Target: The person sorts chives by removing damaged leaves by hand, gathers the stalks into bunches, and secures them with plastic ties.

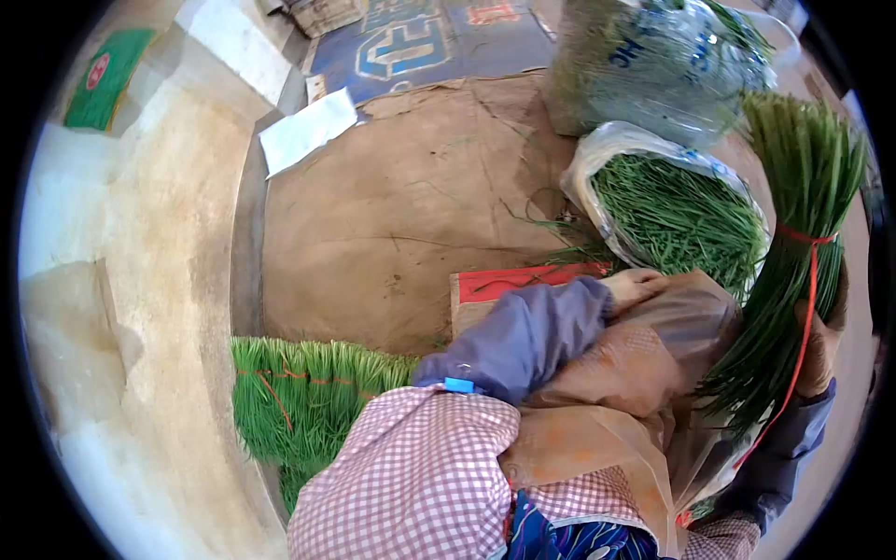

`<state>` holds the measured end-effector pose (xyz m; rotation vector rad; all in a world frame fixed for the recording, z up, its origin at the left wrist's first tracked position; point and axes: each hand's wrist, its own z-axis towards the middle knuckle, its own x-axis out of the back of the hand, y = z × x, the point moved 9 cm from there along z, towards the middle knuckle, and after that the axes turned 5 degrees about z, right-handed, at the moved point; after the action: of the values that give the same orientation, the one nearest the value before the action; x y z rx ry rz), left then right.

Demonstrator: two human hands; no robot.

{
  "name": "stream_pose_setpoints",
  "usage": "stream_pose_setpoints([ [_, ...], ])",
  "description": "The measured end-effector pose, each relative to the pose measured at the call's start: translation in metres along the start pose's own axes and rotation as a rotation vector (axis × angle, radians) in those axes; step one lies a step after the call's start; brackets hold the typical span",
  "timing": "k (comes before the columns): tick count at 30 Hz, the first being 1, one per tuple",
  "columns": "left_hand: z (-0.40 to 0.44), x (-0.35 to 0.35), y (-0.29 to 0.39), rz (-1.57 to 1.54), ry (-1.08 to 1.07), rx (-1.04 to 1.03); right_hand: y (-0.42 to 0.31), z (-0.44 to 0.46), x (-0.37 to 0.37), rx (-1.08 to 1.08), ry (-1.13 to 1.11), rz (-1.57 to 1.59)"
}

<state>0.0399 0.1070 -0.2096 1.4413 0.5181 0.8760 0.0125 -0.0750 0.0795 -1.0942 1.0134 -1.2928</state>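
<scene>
My right hand [821, 341] is wrapped around a thick bundle of chives [807, 187], raised at the right side. A red tie [808, 235] circles the bundle, and its long loose tail hangs down past my wrist. My left hand [637, 287] lies on the brown translucent plastic apron [579, 448] over my knee, with its fingers laid out and nothing in them. Just beyond that hand, a white plastic bag [597, 154] stands with its mouth wide, full of loose green leaves [677, 210].
Several tied green bundles [308, 392] are lined up at lower left by the wall. Behind the white bag sits a large clear bag [658, 79] of greens. A red-topped cardboard piece [518, 280], brown floor sheet [392, 224], white paper [308, 131] and blue printed sheet [448, 42] lie ahead.
</scene>
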Motion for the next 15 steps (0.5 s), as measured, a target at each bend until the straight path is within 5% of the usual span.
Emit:
stream_pose_setpoints([
  [1, -0.01, -0.008, -0.003, 0.045, -0.084, -0.136, -0.002, -0.005, 0.01, -0.006, 0.019, 0.055],
  [4, -0.057, -0.009, -0.029, -0.018, -0.184, 0.236, -0.023, -0.014, 0.035, 0.024, 0.03, 0.126],
  [7, -0.128, -0.022, -0.082, -0.553, -0.158, 0.483, -0.014, -0.008, 0.051, 0.046, 0.007, 0.184],
  [15, -0.32, 0.026, -0.077, -0.561, 1.004, 0.726, 0.002, 0.024, 0.023, 0.057, -0.117, 0.256],
])
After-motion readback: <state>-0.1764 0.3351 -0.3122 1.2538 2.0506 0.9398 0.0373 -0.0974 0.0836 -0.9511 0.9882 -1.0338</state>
